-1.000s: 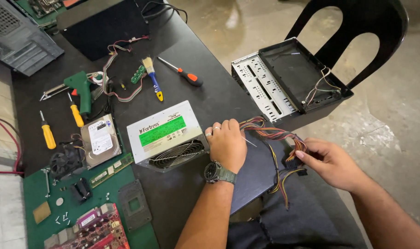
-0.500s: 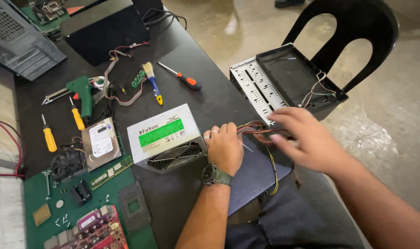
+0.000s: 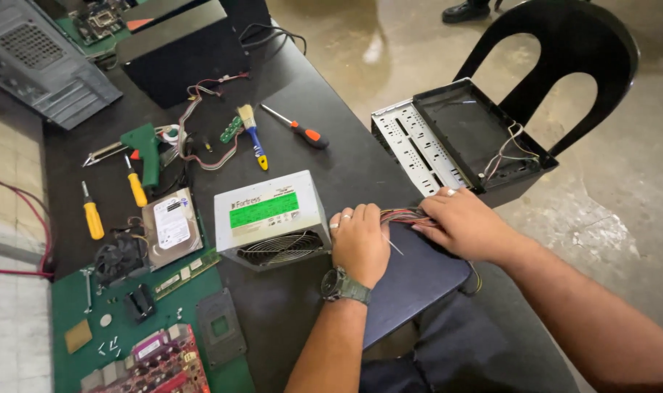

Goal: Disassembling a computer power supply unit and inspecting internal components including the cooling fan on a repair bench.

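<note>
left hand (image 3: pixel 359 244): palm down on the desk (image 3: pixel 331 156), fingers loosely curled, touching the wire bundle (image 3: pixel 404 216) just right of the power supply (image 3: pixel 271 218)
right hand (image 3: pixel 462 224): closed over the bundle's right end, covering it
wire bundle: multicoloured, runs between both hands, near desk edge
right, far: metal drive cage (image 3: pixel 459 138) on black chair (image 3: pixel 564 58)
left: hard drive (image 3: pixel 171 227), yellow screwdrivers (image 3: pixel 92 212), green glue gun (image 3: pixel 145 149), circuit boards (image 3: pixel 153 342)
far: brush (image 3: pixel 252 132), orange-handled screwdriver (image 3: pixel 295 129), PC case (image 3: pixel 36 62)

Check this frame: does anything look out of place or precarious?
Yes. The drive cage sits tilted on the black chair beside the table, loose wires hanging out of it. Screws lie scattered on the green mat. Both hands rest on the cable bundle.
</note>
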